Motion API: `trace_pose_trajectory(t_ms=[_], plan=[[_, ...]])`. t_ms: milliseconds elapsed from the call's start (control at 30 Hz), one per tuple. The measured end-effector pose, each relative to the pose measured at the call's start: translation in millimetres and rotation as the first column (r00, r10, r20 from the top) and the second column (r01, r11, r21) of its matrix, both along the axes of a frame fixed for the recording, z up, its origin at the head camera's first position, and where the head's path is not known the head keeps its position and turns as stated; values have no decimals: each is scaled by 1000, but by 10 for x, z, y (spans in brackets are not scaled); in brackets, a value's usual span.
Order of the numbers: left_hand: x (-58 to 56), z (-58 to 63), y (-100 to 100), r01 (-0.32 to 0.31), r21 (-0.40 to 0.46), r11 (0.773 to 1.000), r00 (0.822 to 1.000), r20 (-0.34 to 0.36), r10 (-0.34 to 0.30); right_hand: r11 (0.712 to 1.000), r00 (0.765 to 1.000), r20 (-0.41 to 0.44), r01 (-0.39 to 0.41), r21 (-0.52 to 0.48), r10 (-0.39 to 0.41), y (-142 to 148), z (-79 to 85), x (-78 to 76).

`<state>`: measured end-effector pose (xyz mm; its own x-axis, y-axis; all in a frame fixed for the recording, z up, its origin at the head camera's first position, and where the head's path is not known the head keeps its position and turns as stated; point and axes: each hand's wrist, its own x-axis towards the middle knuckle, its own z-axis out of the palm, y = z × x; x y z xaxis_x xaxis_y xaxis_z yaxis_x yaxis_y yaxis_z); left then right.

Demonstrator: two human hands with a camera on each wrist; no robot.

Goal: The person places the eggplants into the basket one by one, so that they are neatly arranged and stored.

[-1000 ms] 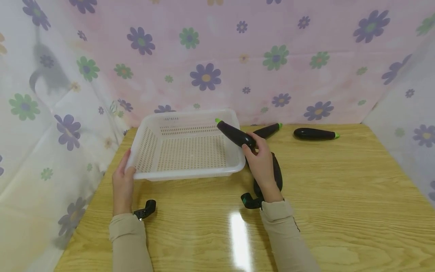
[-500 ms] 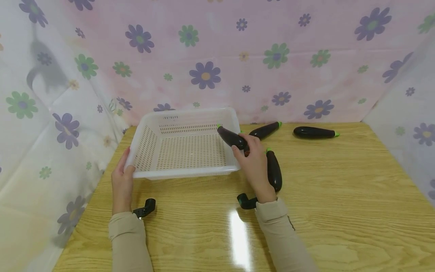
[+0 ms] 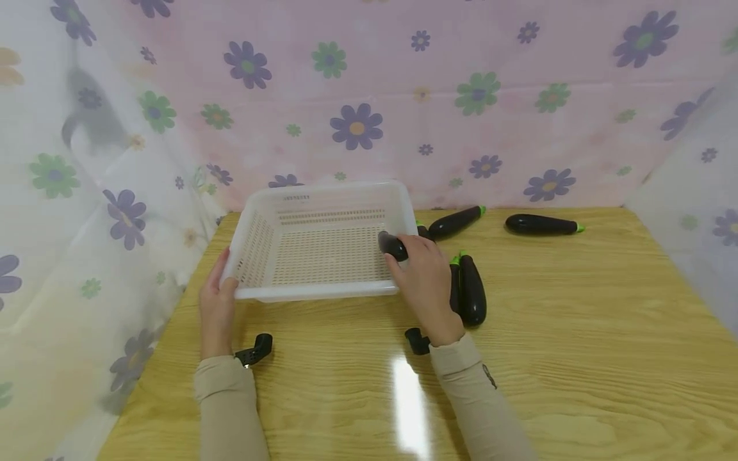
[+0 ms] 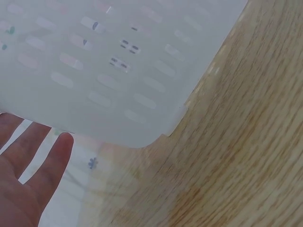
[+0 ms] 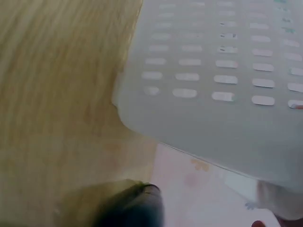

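Note:
In the head view, a white plastic basket [image 3: 323, 291] with slotted walls tilts toward me over the table. My left hand [image 3: 216, 310] grips its front left corner, thumb on the rim and fingers outside. Beneath the basket wall [image 4: 109, 104], the left wrist view shows several fingers [image 4: 54, 163] at the edge. Over the basket's right side, my right hand [image 3: 425, 282] holds a dark eggplant [image 3: 393, 247] by one end, the other end pointing into the basket. The right wrist view catches the basket's outer wall [image 5: 203, 118] and a blurred dark shape [image 5: 137, 208] low in frame.
Two eggplants lie side by side right of my right wrist, the outer eggplant [image 3: 473, 291] in full view. Behind is another eggplant [image 3: 455, 223], with one partly hidden by the basket. A further eggplant [image 3: 541, 225] lies at the back right, near the flowered cloth [image 3: 392, 83].
My right hand has carried the eggplant left and lower into the basket's right side, uncovering the eggplants by its wrist. My left hand keeps its grip. The head view has shifted slightly.

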<state>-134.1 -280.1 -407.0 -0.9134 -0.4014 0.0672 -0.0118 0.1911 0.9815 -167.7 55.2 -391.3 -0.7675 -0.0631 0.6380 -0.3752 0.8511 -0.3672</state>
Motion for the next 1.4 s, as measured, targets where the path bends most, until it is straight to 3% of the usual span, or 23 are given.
trace_pose_trajectory(t_ms=[100, 233, 433, 533, 633, 733, 933, 1033, 1267, 1400], plan=[[-19, -23, 18, 1, 1, 1000, 1000, -1, -1, 995, 1000, -28, -5, 100, 8, -3, 33, -19], [-14, -40, 13, 7, 10, 1000, 1000, -12, -7, 973, 999, 6, -41, 225, 41, -27, 99, -23], [-3, -27, -11, 18, 30, 999, 1000, -7, -17, 905, 995, 55, -98, 414, 82, -89, 233, -26], [-5, -15, -13, 17, 36, 999, 1000, -15, -16, 873, 987, 144, -131, 470, 71, -137, 314, -43], [-3, -15, -12, 26, 49, 998, 999, -28, -24, 851, 961, 273, -168, 498, 30, -192, 365, -79], [3, -22, -7, 35, 58, 998, 999, -36, -33, 832, 920, 391, -202, 517, -19, -243, 384, -138], [7, -19, 4, 37, 60, 997, 999, -36, -35, 806, 836, 542, -265, 530, -82, -304, 404, -235], [-3, -14, 6, 37, 52, 998, 999, -41, -35, 798, 805, 585, -288, 529, -97, -320, 409, -279], [2, -6, 14, 20, 32, 999, 1000, -18, -19, 776, 790, 603, -309, 550, -113, -347, 387, -365], [8, -8, 18, 24, 39, 999, 1000, -14, -23, 780, 787, 606, -306, 546, -115, -351, 351, -401]])
